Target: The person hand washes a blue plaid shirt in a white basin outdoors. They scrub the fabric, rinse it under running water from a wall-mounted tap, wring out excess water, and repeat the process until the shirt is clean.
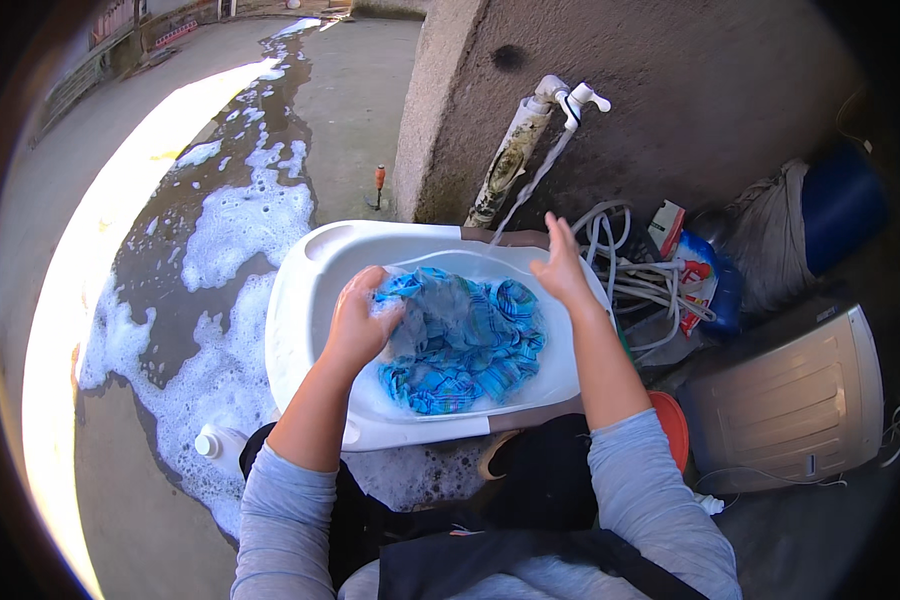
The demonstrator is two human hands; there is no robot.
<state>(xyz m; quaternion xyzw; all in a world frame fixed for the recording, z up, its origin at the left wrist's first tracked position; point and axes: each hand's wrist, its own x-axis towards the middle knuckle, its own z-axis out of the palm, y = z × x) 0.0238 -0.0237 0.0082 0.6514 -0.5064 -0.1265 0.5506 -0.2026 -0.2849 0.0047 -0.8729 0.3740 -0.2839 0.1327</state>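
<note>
A white plastic tub (pixel 292 322) stands before me with soapy water in it. Blue checked cloth (pixel 469 337) lies bunched and wet in the water. My left hand (pixel 364 315) grips the cloth at its upper left part, with suds on the fingers. My right hand (pixel 562 262) is raised near the tub's right side, fingers apart, holding nothing. Above the tub's far rim, a white plastic tap (pixel 581 101) on a stained pipe (pixel 510 154) pours a stream of water (pixel 531 184) into the tub.
Foamy water (pixel 247 217) spreads over the concrete floor at left, beside a white bottle (pixel 221 444). An orange-handled tool (pixel 379 180) lies near the wall's corner. At right are a coiled white hose (pixel 607 232), a red basin (pixel 669 424), a blue barrel (pixel 844 206) and a beige, panelled appliance (pixel 787 397).
</note>
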